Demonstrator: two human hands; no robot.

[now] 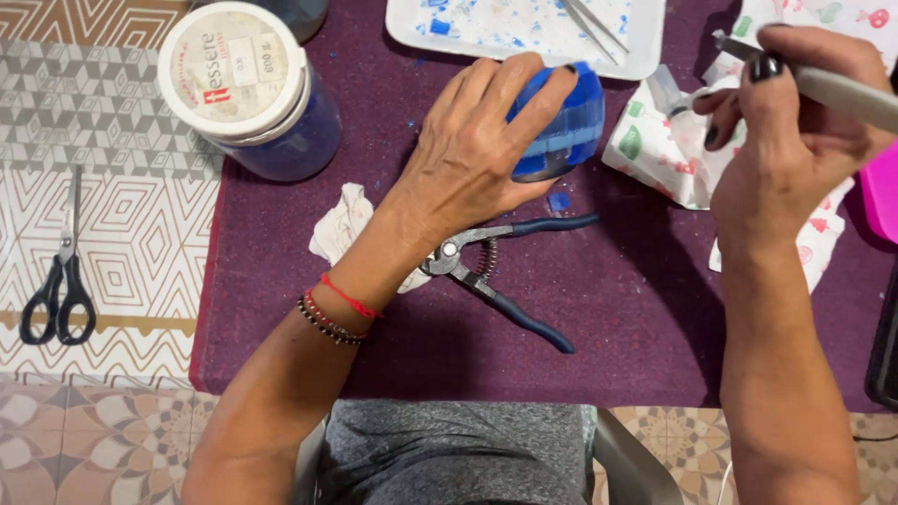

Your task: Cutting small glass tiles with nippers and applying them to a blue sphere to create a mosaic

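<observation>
My left hand (477,150) is wrapped over a small round object covered in blue mosaic tiles (566,126), holding it down on the dark purple mat (645,309). My right hand (790,131) grips a grey-handled tool (832,89) with a thin metal tip, raised above a patterned paper napkin (669,150) to the right of the blue object. Blue-handled nippers (500,271) lie on the mat just below my left hand, beside a crumpled white tissue (341,224).
A round tub with a white lid and blue contents (243,89) stands at the back left. A white tray (524,28) with blue chips and tweezers (594,23) lies behind. Black scissors (61,271) rest on the patterned tablecloth at left. A pink object (881,192) sits at right.
</observation>
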